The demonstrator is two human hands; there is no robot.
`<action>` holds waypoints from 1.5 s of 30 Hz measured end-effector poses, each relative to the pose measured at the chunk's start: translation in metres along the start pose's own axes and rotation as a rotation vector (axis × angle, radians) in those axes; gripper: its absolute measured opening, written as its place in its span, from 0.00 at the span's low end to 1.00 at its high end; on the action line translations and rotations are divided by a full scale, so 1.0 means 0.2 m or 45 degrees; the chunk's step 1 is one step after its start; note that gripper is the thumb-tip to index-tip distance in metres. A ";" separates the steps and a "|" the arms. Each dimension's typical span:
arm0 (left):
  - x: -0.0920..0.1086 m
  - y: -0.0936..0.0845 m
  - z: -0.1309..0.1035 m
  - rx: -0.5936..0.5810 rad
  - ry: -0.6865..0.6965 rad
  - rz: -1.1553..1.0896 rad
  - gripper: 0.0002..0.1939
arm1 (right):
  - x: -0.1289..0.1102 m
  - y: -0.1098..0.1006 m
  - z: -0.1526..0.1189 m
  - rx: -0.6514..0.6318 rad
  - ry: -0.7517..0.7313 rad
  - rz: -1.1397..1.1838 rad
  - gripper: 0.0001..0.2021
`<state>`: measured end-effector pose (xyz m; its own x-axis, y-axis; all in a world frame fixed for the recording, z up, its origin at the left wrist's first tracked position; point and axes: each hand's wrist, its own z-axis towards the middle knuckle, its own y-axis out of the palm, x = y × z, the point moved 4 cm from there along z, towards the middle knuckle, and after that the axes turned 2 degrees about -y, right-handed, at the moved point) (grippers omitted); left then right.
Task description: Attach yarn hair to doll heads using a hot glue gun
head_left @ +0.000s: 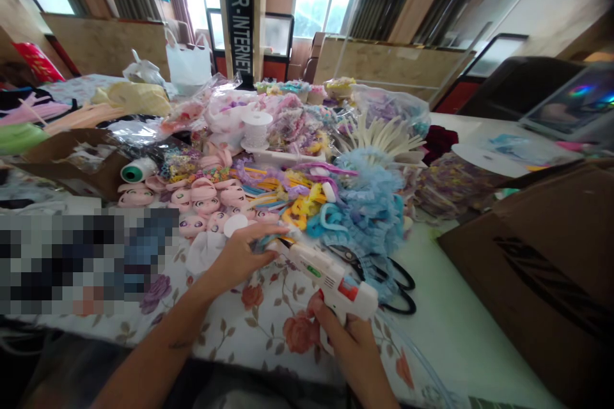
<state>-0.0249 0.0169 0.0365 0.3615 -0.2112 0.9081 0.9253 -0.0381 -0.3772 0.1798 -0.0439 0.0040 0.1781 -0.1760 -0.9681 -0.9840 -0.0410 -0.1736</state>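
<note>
My right hand (338, 326) is wrapped round the handle of a white glue gun (330, 275) with a red and blue part near its back. The gun's tip points left, close to the fingers of my left hand (244, 255). Those fingers are bent together round something small and bluish, too small to make out. Just behind my left hand lie a white disc (235, 225) and a white cloth piece (205, 252). Pink doll heads (206, 201) are grouped behind them. Black-handled scissors (403, 287) lie right of the gun, partly under blue ruffled trim (371, 204).
Yellow and purple trims (304, 204), a spool of white beads (256, 131) and bagged materials (391, 108) are heaped at the back. An open cardboard box (77, 163) stands at left, a large brown box (537, 255) at right. A clear cord (422, 358) runs beside my right hand.
</note>
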 end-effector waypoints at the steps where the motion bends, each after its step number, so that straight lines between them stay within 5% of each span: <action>1: 0.00 0.00 0.00 -0.003 0.000 0.001 0.19 | 0.00 0.00 0.00 -0.004 0.009 -0.006 0.20; 11: -0.01 0.00 -0.01 -0.003 -0.020 0.017 0.19 | 0.02 -0.02 0.01 0.022 -0.004 -0.065 0.21; 24: -0.05 0.01 0.00 0.031 0.066 0.052 0.17 | -0.03 -0.09 -0.03 0.279 -0.107 -0.371 0.18; 31: -0.05 0.01 0.00 0.025 0.071 0.013 0.18 | -0.01 -0.03 -0.02 0.043 -0.110 -0.215 0.20; 45: -0.04 0.00 -0.01 0.002 0.060 -0.020 0.18 | -0.01 0.00 0.00 0.050 -0.119 -0.104 0.21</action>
<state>-0.0268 0.0173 0.0294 0.3414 -0.2563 0.9043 0.9310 -0.0399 -0.3628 0.1800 -0.0433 0.0068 0.2576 -0.0815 -0.9628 -0.9662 -0.0125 -0.2575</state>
